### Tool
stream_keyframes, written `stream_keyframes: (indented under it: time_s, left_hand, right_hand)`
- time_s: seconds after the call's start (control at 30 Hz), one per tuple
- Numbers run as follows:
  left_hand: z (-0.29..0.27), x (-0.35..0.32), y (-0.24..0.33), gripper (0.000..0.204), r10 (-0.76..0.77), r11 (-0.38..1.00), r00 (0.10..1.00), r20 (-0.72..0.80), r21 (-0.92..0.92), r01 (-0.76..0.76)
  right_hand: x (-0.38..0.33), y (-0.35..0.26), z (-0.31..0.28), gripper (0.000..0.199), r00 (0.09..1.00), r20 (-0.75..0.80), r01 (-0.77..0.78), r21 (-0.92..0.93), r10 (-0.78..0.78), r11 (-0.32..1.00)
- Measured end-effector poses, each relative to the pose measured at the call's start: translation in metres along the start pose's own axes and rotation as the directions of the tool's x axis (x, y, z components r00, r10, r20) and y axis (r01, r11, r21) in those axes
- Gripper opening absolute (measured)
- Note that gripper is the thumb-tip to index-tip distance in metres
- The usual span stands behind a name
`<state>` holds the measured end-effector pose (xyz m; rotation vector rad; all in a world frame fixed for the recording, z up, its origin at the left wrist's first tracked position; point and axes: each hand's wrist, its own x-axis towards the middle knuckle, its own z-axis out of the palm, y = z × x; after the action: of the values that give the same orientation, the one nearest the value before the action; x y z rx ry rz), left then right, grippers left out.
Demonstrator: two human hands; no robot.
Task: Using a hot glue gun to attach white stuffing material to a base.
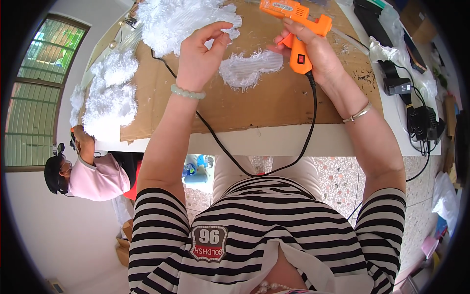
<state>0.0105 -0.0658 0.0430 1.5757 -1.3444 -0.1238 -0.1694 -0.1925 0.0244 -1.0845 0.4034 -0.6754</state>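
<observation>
My right hand (317, 51) grips an orange hot glue gun (300, 55) by its handle, its nozzle end toward the upper left. The gun has a red switch low on the handle, and a black cord runs from its base. My left hand (201, 54) is raised over the cardboard, thumb and forefinger bent and apart, with nothing visible between them. Between my hands, a small curved piece of white fringed fabric (250, 68) lies on the cardboard sheet (235, 111). Just beyond my left hand is a larger heap of white fluffy fabric (169, 24).
More white fluffy pieces (110, 95) lie on the left of the white table (274, 140). The black cord (220, 143) loops below the table's front edge. Black adapters and cables (422, 120) sit at the right edge. A co-worker in pink (98, 179) is at the left.
</observation>
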Motion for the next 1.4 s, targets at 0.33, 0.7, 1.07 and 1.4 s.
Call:
stream_keyframes:
  time_s: [0.33,0.7,1.07,1.4]
  left_hand:
    - [0.022,-0.012,-0.016,0.014,0.152,0.986,0.964,0.219,0.027,-0.162]
    - [0.026,-0.020,-0.029,0.016,0.441,0.836,0.866,0.237,0.243,-0.492]
    - [0.023,-0.021,-0.029,0.018,0.401,0.840,0.875,0.270,0.273,-0.470]
    - [0.024,-0.021,-0.031,0.016,0.409,0.843,0.878,0.249,0.266,-0.468]
  right_hand:
    - [-0.036,-0.050,-0.015,0.021,0.988,-0.029,0.140,-0.253,-0.152,0.957]
    - [-0.064,-0.017,-0.021,0.030,0.987,-0.163,-0.131,-0.755,0.009,0.642]
    - [-0.055,-0.017,-0.011,0.024,0.984,-0.165,-0.180,-0.843,0.074,0.507]
    - [-0.055,-0.016,-0.011,0.024,0.994,-0.097,-0.104,-0.852,0.041,0.513]
